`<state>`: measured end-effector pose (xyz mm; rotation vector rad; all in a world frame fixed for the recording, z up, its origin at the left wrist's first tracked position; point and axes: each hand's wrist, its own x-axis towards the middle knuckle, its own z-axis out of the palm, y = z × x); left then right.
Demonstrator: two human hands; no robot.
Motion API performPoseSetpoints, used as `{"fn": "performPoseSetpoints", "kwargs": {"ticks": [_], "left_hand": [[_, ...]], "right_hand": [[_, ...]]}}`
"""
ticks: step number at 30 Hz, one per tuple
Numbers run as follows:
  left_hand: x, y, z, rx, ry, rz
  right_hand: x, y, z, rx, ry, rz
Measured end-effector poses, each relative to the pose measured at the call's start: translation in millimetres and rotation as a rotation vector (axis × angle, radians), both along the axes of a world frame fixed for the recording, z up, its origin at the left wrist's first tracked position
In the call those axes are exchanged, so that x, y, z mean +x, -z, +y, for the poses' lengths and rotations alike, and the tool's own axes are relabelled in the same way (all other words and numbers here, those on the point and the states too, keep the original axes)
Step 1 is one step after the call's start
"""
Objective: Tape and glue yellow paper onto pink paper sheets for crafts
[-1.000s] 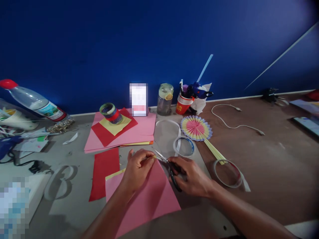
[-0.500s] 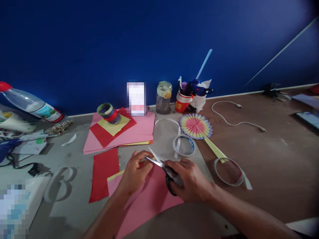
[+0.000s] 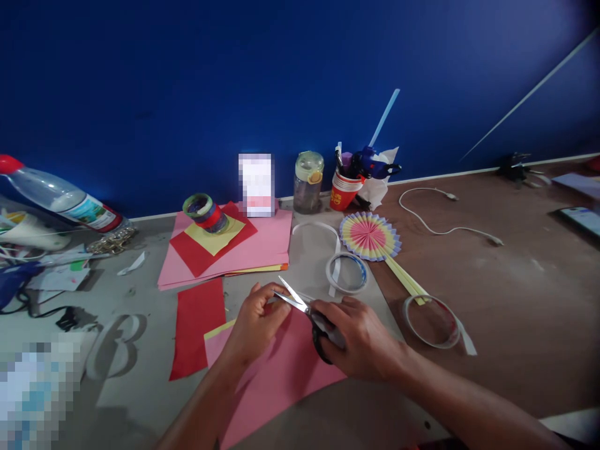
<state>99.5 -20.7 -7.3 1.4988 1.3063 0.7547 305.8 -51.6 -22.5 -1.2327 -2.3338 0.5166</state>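
Observation:
My right hand (image 3: 359,337) grips a pair of black-handled scissors (image 3: 300,302), its fingers in the handles and the blades parted toward my left hand. My left hand (image 3: 257,322) is closed in a pinch on a small piece of paper beside the blade tips. Only a little of this paper shows; the fingers hide the rest. Beneath both hands lies a pink sheet of paper (image 3: 281,381) with a yellow edge under it. A red paper strip (image 3: 197,328) lies to the left of my left hand.
Behind the hands are a stack of pink paper (image 3: 276,240), a tape-wrapped jar (image 3: 206,215), a lidded bottle (image 3: 308,184) and a red cup of pens (image 3: 345,190). A pleated paper fan (image 3: 370,236) and tape rolls (image 3: 328,281) lie right; a plastic bottle (image 3: 70,200) leans left.
The scissors and both hands hold nearly the same place. The whole view has shifted very slightly.

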Motion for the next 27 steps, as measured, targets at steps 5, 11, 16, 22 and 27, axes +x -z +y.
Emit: {"fn": "performPoseSetpoints", "kwargs": {"ticks": [5, 11, 16, 22, 27], "left_hand": [[0.2, -0.5, -0.2, 0.000, 0.005, -0.017], [0.6, -0.2, 0.1, -0.001, -0.013, -0.035], [0.2, 0.7, 0.7, -0.022, -0.002, -0.038], [-0.8, 3.1, 1.2, -0.055, -0.012, -0.047], [-1.0, 3.4, 1.7, -0.054, -0.030, -0.055]], "right_hand": [[-0.3, -0.3, 0.0, -0.030, -0.004, 0.003], [-0.3, -1.3, 0.9, -0.098, -0.020, 0.013], [0.1, -1.7, 1.1, -0.142, -0.043, 0.050], [0.1, 0.1, 0.4, -0.245, -0.026, 0.073], [0.6, 2.1, 1.0, -0.328, -0.021, 0.105]]}}
